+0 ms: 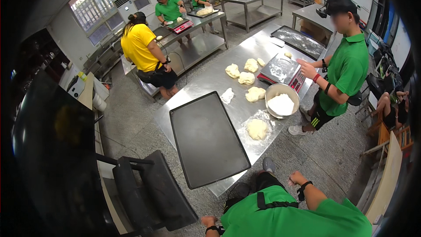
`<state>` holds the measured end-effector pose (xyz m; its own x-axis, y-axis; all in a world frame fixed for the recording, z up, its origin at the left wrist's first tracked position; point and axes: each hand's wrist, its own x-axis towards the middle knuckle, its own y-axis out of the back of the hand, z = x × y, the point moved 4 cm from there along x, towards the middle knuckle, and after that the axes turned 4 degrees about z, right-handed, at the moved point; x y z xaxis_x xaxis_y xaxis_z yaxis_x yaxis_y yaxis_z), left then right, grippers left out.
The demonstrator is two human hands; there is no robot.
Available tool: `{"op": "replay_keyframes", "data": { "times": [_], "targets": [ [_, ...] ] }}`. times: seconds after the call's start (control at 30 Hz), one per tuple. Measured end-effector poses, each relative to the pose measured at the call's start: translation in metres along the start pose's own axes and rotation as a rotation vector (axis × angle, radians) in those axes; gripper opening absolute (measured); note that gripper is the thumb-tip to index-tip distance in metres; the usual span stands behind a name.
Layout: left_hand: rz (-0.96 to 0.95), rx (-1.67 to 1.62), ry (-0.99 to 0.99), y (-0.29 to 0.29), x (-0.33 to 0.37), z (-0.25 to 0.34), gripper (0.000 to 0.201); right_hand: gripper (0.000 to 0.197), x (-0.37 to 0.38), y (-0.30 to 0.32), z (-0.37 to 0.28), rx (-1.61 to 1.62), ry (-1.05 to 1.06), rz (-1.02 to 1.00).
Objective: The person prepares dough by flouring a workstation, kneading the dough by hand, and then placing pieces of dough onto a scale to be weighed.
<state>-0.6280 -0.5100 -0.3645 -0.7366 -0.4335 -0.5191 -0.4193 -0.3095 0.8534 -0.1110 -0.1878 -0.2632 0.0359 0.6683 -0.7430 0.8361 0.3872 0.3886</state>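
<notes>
Below the table's near edge, my right hand (298, 178) hangs beside my body with its fingers curled in and nothing seen in them. My left hand (209, 221) is low at the bottom of the view, loosely closed, also with nothing visible in it. Neither touches anything on the table. The nearest dough lump (257, 129) lies on a floured patch in front of me. Just beyond it stands a metal bowl (294, 112) with white flour (280, 104). A large black baking tray (209, 142) lies at the table's near left, reaching over its edge.
Several dough pieces (246, 78) and a crumpled white cloth or bag (227, 96) lie around a red scale (280, 70). A co-worker in green (346, 66) reaches over it from the right. Another tray (299, 41) is behind. A black chair (153, 193) stands at left.
</notes>
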Motion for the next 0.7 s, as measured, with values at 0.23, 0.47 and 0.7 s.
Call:
{"op": "replay_keyframes", "data": {
  "times": [0.23, 0.47, 0.7],
  "targets": [
    [0.001, 0.406, -0.018, 0.000, -0.001, 0.011, 0.032, 0.019, -0.005, 0.003, -0.012, -0.072, -0.016, 0.066],
    [-0.032, 0.394, -0.126, -0.001, 0.002, 0.011, 0.035, 0.018, -0.018, 0.001, -0.026, -0.033, -0.079, 0.049],
    [-0.096, 0.346, -0.237, -0.010, 0.015, 0.015, 0.030, 0.021, -0.016, -0.001, -0.023, -0.023, -0.085, 0.008]
  ]
}}
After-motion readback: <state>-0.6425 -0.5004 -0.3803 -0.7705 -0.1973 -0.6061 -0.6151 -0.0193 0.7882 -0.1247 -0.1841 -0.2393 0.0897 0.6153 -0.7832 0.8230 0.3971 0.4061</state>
